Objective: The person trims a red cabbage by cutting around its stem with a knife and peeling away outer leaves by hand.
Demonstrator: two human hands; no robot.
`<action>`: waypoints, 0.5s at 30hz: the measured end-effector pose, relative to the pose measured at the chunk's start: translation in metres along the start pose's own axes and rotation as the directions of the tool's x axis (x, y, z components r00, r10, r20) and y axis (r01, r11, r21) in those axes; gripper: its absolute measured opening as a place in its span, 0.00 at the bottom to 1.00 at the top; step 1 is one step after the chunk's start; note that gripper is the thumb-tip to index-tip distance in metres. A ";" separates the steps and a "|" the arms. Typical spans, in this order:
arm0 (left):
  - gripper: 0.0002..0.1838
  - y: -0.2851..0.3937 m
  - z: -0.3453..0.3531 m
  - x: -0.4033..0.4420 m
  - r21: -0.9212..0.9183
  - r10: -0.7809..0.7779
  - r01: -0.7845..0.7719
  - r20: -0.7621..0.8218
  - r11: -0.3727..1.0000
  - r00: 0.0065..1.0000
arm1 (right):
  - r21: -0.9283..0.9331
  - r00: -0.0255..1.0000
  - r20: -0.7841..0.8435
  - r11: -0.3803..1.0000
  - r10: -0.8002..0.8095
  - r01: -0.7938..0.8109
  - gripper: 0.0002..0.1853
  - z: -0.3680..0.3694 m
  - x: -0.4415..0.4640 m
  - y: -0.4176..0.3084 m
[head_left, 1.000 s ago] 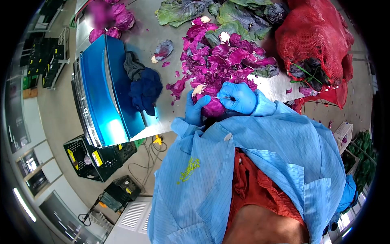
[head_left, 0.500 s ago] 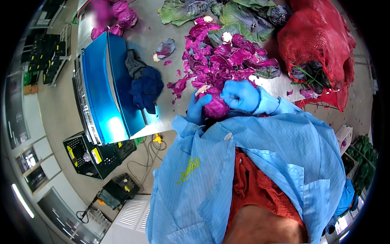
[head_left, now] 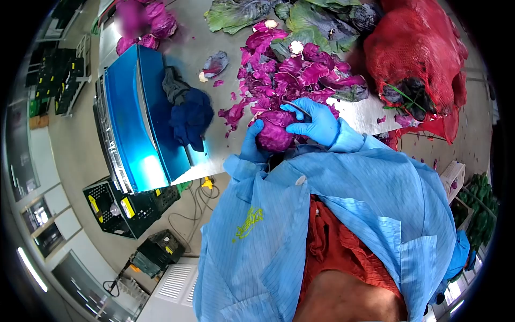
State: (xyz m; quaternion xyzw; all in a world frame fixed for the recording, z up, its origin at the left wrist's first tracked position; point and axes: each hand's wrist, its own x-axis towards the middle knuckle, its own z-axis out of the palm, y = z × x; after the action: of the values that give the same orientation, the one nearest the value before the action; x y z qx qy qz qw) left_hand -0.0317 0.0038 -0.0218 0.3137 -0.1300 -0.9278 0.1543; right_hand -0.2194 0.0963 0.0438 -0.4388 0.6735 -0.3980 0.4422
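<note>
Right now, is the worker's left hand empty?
No, the left hand is holding the side of a purple cabbage.

Bright glare on blue box (head_left: 146,166), fisheye-curved edges, black corners

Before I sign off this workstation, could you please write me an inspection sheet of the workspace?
Surface: metal table, with purple scraps on it.
Job's things: cabbage in hand; leaf pile beyond it; red net bag to the right; spare cabbages at far left.
Clutter: dark blue cloth against the blue box.
Hands: both blue-gloved; left hand holds the cabbage, right hand a small knife.
Cables: loops on the floor near a yellow connector.
Surroundings: dark crate on the floor; white crate at lower right.
</note>
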 end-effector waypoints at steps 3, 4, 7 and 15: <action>0.33 -0.004 -0.009 0.005 0.038 0.073 -0.073 -0.024 0.997 0.997 | -0.059 0.997 -0.036 0.996 -0.063 0.060 0.26 0.009 0.000 0.001; 0.33 -0.005 -0.007 0.004 0.079 0.122 -0.118 -0.047 0.990 0.991 | -0.016 0.996 -0.045 0.997 -0.076 0.075 0.25 0.012 0.001 0.003; 0.34 -0.001 0.018 -0.007 0.148 0.230 -0.213 -0.112 0.966 0.967 | 0.149 0.998 -0.036 0.987 -0.055 0.060 0.22 0.016 0.005 0.014; 0.38 -0.004 0.024 -0.012 0.240 0.321 -0.269 -0.212 0.933 0.923 | 0.427 0.997 0.042 0.900 0.071 -0.082 0.17 0.013 0.004 0.016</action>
State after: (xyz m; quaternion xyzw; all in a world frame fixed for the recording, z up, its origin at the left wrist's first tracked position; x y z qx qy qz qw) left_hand -0.0382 0.0148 0.0015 0.4180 -0.2510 -0.8288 0.2745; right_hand -0.2118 0.0948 0.0245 -0.3093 0.5805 -0.5130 0.5515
